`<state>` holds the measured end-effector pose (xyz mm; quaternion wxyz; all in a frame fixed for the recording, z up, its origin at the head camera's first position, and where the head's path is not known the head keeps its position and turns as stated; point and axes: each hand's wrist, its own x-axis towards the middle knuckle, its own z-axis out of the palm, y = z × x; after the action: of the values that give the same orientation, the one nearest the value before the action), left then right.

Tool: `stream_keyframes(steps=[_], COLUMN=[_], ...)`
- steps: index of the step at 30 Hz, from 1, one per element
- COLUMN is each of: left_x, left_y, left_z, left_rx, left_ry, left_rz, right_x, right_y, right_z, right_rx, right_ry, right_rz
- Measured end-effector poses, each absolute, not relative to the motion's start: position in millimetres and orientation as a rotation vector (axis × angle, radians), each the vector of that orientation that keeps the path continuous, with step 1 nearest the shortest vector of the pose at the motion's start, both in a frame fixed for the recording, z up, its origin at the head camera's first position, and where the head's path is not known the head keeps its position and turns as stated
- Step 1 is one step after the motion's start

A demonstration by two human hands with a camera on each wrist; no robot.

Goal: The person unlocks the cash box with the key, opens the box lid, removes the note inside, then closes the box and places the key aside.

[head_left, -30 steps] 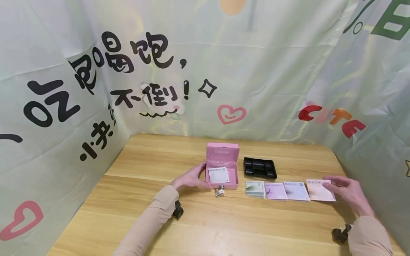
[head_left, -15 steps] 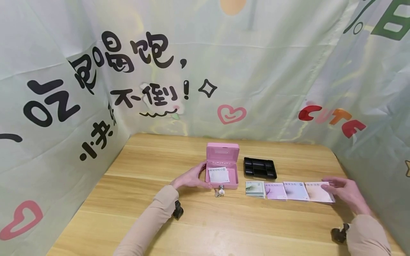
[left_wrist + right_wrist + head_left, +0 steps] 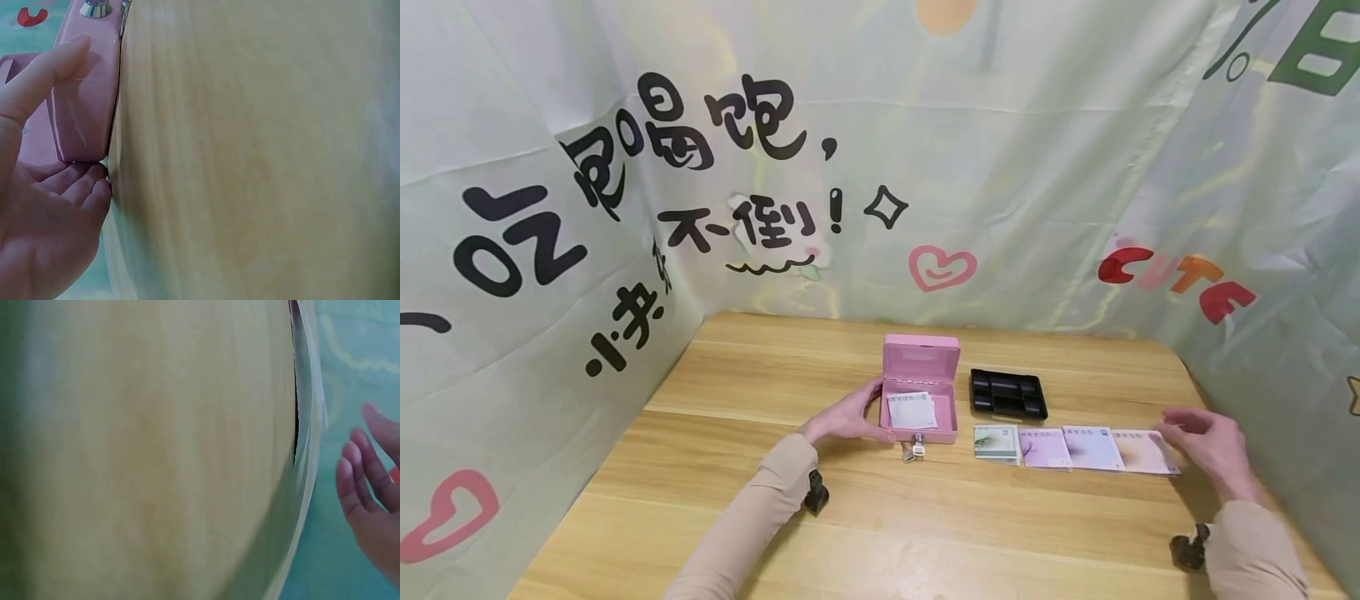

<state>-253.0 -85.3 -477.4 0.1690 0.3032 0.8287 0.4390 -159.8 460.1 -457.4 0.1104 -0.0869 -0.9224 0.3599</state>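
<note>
A pink cash box (image 3: 951,408) stands with its lid raised and pale banknotes (image 3: 913,411) inside. My left hand (image 3: 852,415) holds its left front corner; in the left wrist view, the thumb lies on the front face and the fingers against the side. To the right, banknotes lie in a row: green (image 3: 997,443), purple (image 3: 1045,448), blue (image 3: 1094,448) and pinkish (image 3: 1144,452). Just beyond the pinkish end, my right hand (image 3: 1212,446) hovers with relaxed fingers. The right wrist view shows this hand (image 3: 378,494) with nothing between thumb and fingers.
A black compartment tray (image 3: 1008,394) sits behind the banknotes. Small keys (image 3: 909,452) hang at the front lock (image 3: 919,445) of the box. The wooden table (image 3: 970,533) is bordered by a printed cloth (image 3: 1037,183) at the back and sides.
My right hand laid the pinkish banknote down leftward against the blue one, then let go and lifted slightly away. The left hand and box have stayed put.
</note>
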Motion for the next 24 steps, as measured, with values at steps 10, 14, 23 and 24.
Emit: stream_keyframes(steps=[10,14,23,24], left_x=[-252.5,-252.3,-252.0,-252.0], left_y=[-84.5,-84.6,-84.9,-85.1], left_z=[-476.7,-477.8,-478.4,-478.3], left_rx=[0.883,0.89,0.864,0.861], left_ry=[2.349,2.342,2.328,2.325], left_rz=[1.244,1.247,1.263,1.267], right_x=[-177.4,-185.1,-200.5,-202.2], right_y=[399.1,359.7,276.8,268.6], right_z=[-446.9,-440.8,-429.5,-429.1], right_rx=[0.041,0.129,0.372,0.406], right_ry=[-2.606,-2.659,-2.704,-2.693], right_rz=[1.132,1.173,1.296,1.315])
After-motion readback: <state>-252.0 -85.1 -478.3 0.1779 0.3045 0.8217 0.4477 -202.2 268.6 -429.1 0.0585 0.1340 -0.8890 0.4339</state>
